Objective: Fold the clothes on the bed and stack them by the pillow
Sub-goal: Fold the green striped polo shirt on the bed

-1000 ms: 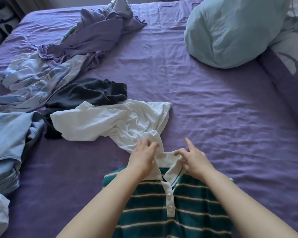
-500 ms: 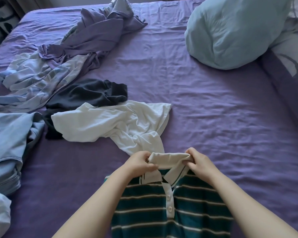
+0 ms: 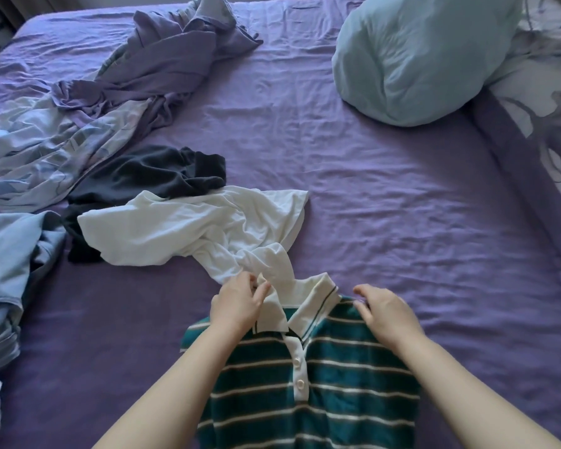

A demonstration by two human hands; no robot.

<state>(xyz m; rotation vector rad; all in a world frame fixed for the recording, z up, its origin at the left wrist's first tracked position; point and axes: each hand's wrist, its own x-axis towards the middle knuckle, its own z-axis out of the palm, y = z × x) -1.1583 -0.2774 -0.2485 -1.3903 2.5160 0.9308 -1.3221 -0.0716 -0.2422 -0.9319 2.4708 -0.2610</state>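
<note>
Green-and-white striped polo shirt (image 3: pixel 318 384) lies face up at the near edge of the purple bed (image 3: pixel 402 222). Left hand (image 3: pixel 237 306) pinches the white collar's left tip; right hand (image 3: pixel 386 314) rests curled fingers on the right shoulder. Beyond the collar, touching it: a white shirt (image 3: pixel 188 231), then a dark garment (image 3: pixel 149 176). Open sheet extends right toward the pale blue pillow (image 3: pixel 418 53).

polo shirt (image 3: pixel 321 384) before T-shirt (image 3: pixel 188 231), pillow (image 3: pixel 412 56) far right
</note>
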